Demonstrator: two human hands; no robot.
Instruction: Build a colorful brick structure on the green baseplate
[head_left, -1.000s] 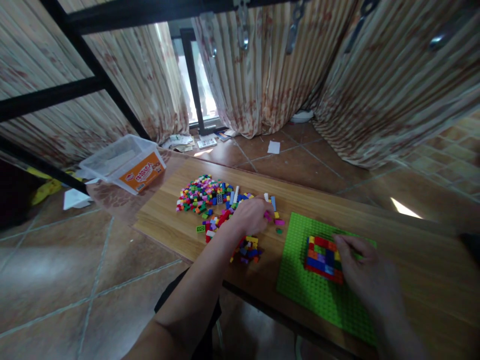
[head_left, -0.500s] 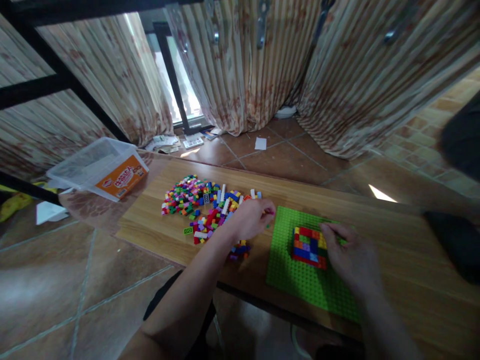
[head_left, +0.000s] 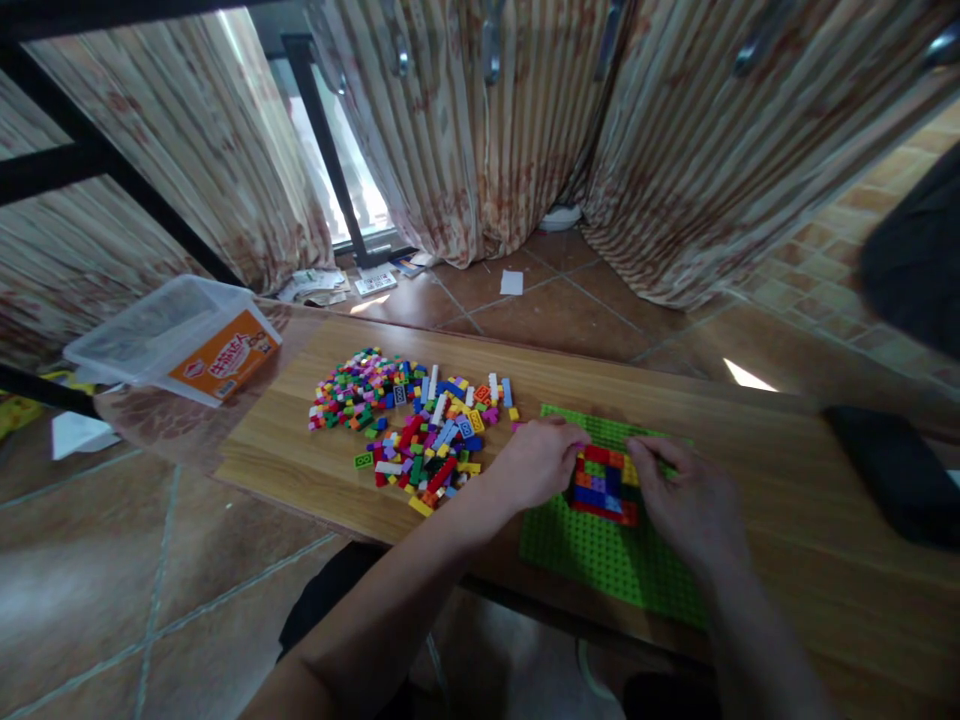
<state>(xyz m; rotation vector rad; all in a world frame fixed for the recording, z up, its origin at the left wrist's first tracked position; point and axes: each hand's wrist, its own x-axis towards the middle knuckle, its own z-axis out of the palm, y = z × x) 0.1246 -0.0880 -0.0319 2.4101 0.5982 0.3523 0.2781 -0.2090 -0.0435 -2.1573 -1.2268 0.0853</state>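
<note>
A flat, square block of coloured bricks (head_left: 604, 487) stands on a green baseplate (head_left: 559, 550). It has red along its edges, with blue, orange and yellow pieces among them. At its far left corner is my left hand (head_left: 546, 462), fingers pinched on a small pink brick (head_left: 583, 441) that is mostly covered. My right hand (head_left: 686, 495) lies against the block's right side, fingers curled and thumb by the far right corner. Whatever its fingertips hold is hidden. Left of the baseplate spreads a heap of loose bricks (head_left: 420, 440).
The wooden table (head_left: 300, 460) carries the bricks and baseplate. A clear plastic box (head_left: 161, 330) with an orange label stands off its left end. At the right lies a dark flat object (head_left: 892, 475). Patterned curtains (head_left: 517, 150) hang beyond the tiled floor.
My left hand has moved right with the pink brick, from beside the heap to the block's far left corner. My right hand stays at the block. The view has shifted slightly.
</note>
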